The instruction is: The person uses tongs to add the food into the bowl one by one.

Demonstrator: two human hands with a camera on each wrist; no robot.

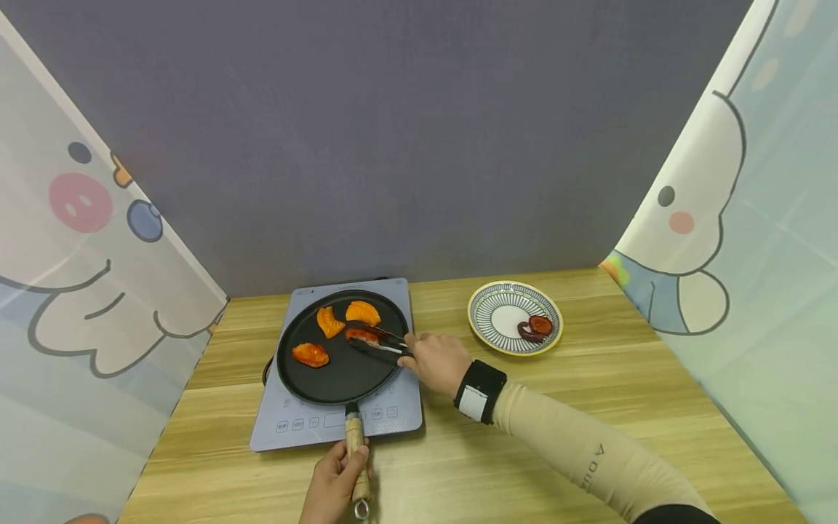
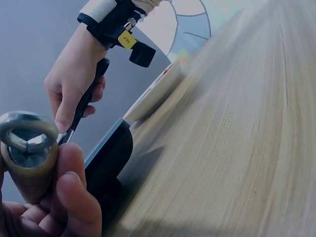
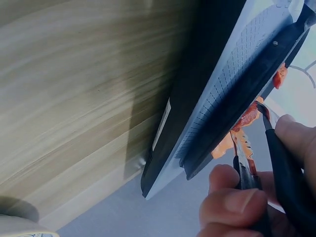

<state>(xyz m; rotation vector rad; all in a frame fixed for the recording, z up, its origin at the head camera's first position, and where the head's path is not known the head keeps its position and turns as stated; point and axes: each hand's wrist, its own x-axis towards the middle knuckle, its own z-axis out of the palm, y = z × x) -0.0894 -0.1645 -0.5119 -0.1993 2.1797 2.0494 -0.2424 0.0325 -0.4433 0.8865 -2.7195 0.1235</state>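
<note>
My left hand grips the wooden handle of a flat black frying pan; the handle's metal hanging ring faces the left wrist view. My right hand holds black-handled tongs, their metal tips reaching over the pan. Between the tips lies a reddish-orange piece of food resembling a chicken wing. A similar glazed piece sits at the pan's left. Two ridged orange slices, a smaller one and a larger one, lie toward its far side.
The pan rests on a grey induction cooker on a wood-grain table. Right of it, a striped plate with a yellow rim bears dark red round slices. A grey wall and cartoon-printed side panels enclose the table.
</note>
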